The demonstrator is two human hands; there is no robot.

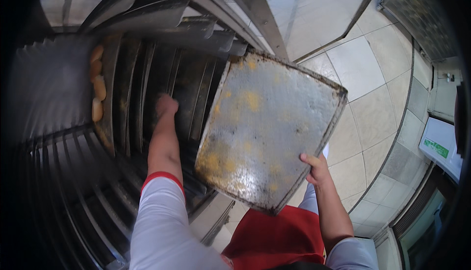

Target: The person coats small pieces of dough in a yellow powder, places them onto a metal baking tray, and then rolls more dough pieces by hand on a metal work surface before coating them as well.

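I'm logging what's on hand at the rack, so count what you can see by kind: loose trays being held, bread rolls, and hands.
Loose baking tray, held at its edge by the right hand: 1
Bread rolls on a rack shelf: 4 visible
Hands, counting the left hand reaching into the rack: 2
Total: 7

From my remote seat the view was bright over the tiled floor [363, 88], dim inside the rack [147, 78], with glare on the baking tray [267, 128], motion blur at left, and fisheye-bent, dark-vignetted edges.
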